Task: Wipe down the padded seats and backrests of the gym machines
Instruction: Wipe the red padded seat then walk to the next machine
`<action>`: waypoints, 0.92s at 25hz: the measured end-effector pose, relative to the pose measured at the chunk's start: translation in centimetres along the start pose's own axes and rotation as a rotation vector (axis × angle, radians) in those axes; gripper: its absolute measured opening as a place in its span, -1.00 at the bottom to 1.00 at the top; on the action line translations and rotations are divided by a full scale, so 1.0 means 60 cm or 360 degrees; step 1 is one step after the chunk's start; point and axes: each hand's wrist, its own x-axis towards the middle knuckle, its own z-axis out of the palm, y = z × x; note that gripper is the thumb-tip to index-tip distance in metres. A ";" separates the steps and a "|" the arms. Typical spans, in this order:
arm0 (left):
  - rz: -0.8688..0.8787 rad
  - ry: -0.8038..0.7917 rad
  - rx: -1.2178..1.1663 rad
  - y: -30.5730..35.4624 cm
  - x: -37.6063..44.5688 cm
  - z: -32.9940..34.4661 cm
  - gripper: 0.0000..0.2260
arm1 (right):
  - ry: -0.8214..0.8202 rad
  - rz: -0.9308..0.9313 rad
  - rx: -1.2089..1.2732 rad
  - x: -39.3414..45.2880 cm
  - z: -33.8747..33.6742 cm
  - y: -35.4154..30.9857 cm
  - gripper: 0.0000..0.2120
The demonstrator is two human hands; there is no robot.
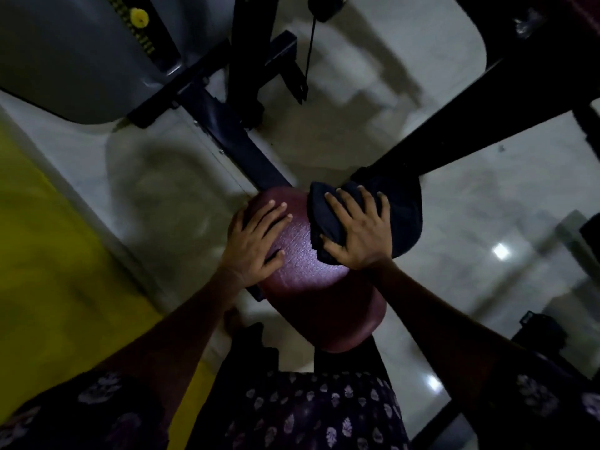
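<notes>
A maroon padded seat (319, 293) of a gym machine lies below me in the middle of the view. My left hand (255, 243) rests flat on the seat's left edge with its fingers spread. A dark blue cloth (402, 216) is bunched on the far right part of the seat and hangs over its edge. My right hand (355, 233) presses down on the cloth with straight, spread fingers. Part of the seat under the cloth is hidden.
The machine's dark frame bar (240, 147) runs up-left from the seat to a grey shroud (81, 60) with a yellow knob (139, 17). Another black beam (487, 125) crosses at the upper right. A yellow strip (48, 238) borders the glossy pale floor (487, 222) at left.
</notes>
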 end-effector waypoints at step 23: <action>-0.1971 0.0649 0.0081 0.330 0.018 0.120 -0.49 | -0.0213 -0.0277 -0.0038 0.079 -0.024 0.082 -0.36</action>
